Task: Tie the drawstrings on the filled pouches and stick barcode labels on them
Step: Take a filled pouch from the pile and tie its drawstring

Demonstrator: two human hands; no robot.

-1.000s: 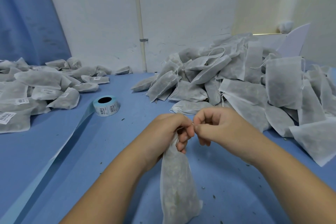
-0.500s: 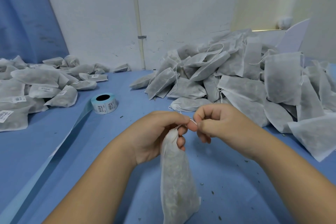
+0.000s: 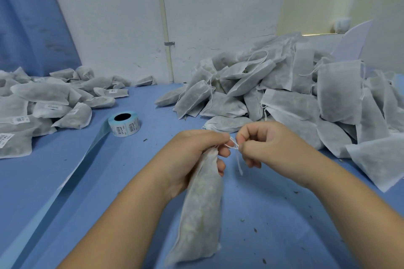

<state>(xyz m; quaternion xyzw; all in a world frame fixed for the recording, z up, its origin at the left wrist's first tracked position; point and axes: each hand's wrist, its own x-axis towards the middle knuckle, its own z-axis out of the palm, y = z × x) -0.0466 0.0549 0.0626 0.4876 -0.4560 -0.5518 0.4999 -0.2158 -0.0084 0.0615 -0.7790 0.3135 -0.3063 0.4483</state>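
Left hand (image 3: 188, 159) grips the filled pouch (image 3: 201, 214) by its gathered neck over the blue table (image 3: 273, 214) while right hand (image 3: 273, 148) pinches the drawstring (image 3: 233, 144), best drawn snug against that neck.

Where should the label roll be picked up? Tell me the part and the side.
Take the label roll from above, pinching across its round outer wall. It lies flat on the table with the core hole facing up, so both sides are free. Come from its right: the backing strip trails off its left.
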